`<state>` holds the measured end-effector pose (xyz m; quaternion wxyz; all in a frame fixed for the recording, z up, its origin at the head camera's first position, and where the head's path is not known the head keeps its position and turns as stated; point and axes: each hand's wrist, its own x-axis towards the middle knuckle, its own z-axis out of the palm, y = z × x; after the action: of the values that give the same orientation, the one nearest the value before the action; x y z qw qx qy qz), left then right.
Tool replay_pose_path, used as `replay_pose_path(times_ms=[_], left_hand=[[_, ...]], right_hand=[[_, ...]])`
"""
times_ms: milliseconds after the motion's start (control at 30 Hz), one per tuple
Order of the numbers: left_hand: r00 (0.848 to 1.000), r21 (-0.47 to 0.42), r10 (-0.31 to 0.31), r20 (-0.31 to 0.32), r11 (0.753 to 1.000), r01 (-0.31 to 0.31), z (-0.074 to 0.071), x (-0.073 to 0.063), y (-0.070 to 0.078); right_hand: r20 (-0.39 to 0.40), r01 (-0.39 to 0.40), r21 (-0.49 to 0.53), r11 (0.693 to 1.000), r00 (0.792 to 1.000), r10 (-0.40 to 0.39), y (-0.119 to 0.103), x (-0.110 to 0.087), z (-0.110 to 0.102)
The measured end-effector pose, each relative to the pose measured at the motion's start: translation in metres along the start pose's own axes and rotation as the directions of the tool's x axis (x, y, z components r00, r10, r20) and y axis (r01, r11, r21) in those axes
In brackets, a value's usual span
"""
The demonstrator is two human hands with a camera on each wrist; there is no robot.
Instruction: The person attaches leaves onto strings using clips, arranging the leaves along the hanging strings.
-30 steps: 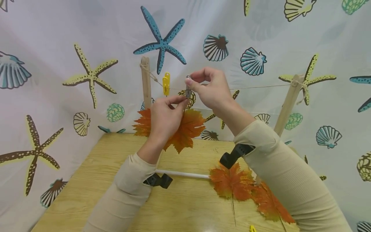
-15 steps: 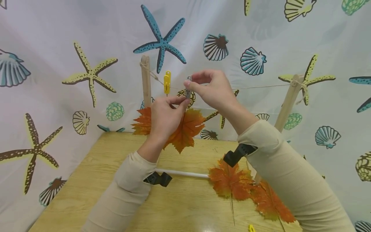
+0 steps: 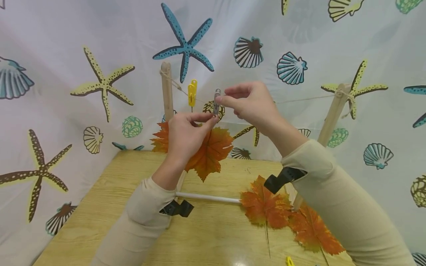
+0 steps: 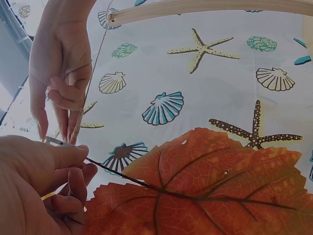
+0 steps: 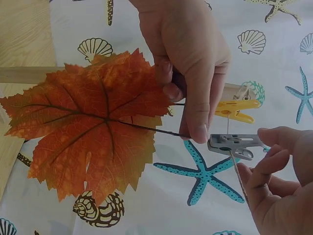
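Note:
My left hand (image 3: 186, 136) pinches the thin dark stem of an orange artificial maple leaf (image 5: 88, 117) between thumb and forefinger, just below a grey clothespin (image 5: 234, 142). That clothespin sits on a twine line (image 3: 304, 99), its gripping end at the stem's top. In the head view, my right hand (image 3: 257, 105) is beside the clothespin's upper end; its thumb tip touches or nearly touches the handle while the fingers stand apart from it. A yellow clothespin (image 3: 192, 92) is on the twine to the left, with another orange leaf (image 3: 161, 138) below, partly hidden by my left hand.
Wooden posts, left (image 3: 167, 90) and right (image 3: 332, 114), hold the twine. Two more orange leaves (image 3: 266, 203) lie on the wooden table (image 3: 203, 236) near a white rod (image 3: 209, 198). A yellow clothespin (image 3: 289, 261) shows at the bottom edge. Patterned cloth hangs behind.
The right hand's fingers have spread and drawn slightly right, away from the grey clothespin, which stays on the twine. My left hand keeps its pinch on the stem, shifted slightly.

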<state>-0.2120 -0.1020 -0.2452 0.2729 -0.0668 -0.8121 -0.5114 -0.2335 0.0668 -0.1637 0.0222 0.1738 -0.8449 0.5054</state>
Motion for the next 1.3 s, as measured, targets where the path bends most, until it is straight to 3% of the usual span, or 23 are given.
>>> replay_pose_path(times_ms=[233,567,1067,1300], left_hand=[[1.0,-0.023,0.02,0.001,1.0,-0.02,-0.003,-0.004,0.001],[0.998,-0.07,0.008,0.061,0.998,-0.004,-0.011,-0.006,-0.007],[0.987,-0.023,0.102,0.123,0.995,-0.1,-0.012,-0.018,-0.007],[0.982,-0.022,0.165,0.093,0.986,-0.164,-0.011,-0.026,-0.016]], right_hand=[[0.004,0.027,0.027,0.999,1.0,-0.027,0.005,-0.01,-0.008],[0.023,0.058,0.036,0.998,0.998,-0.059,0.017,-0.022,-0.017],[0.04,0.045,0.033,0.998,0.998,-0.047,0.04,-0.039,-0.022],[0.056,0.079,0.055,0.995,0.995,-0.082,0.047,-0.047,-0.022]])
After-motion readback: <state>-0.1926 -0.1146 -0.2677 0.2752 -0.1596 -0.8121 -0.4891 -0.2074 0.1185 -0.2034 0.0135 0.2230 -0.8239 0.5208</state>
